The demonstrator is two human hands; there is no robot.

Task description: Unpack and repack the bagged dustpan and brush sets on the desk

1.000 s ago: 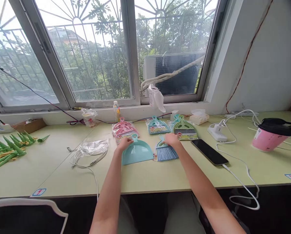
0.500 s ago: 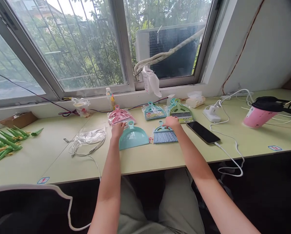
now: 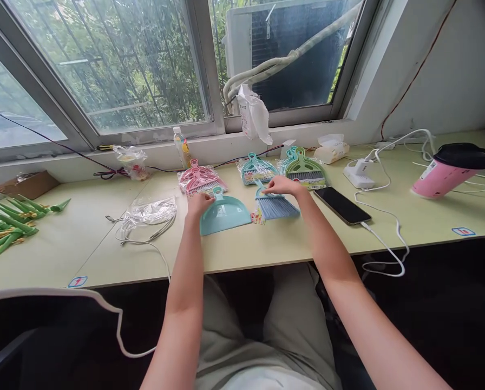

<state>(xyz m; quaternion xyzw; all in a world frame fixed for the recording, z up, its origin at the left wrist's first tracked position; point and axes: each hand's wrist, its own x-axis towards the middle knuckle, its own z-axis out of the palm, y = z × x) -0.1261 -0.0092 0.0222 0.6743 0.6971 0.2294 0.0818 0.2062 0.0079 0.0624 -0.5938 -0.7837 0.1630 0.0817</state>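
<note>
A light-blue dustpan point(image 3: 226, 214) lies on the table in front of me. My left hand point(image 3: 200, 204) is closed on its upper left edge, beside the handle. To the right, my right hand point(image 3: 283, 185) grips a small blue hand brush point(image 3: 275, 207) near its handle, and the brush is tilted with its bristles toward me. A small printed card point(image 3: 258, 216) lies between dustpan and brush. Wrapped dustpan-and-brush sets stand behind: a pink pile point(image 3: 200, 179), a teal set point(image 3: 257, 169) and a green pile point(image 3: 305, 169).
A phone point(image 3: 343, 206) on a white cable lies right of my hand, near a charger point(image 3: 359, 174) and a pink cup point(image 3: 443, 176). Bagged cables point(image 3: 153, 216) lie to the left. A bottle point(image 3: 181, 147) and a tissue pack point(image 3: 331, 149) stand near the window.
The view has tipped downward. My right hand has closed on the brush and turned it, baring more of the printed card. My left hand stays at the dustpan's left edge.
</note>
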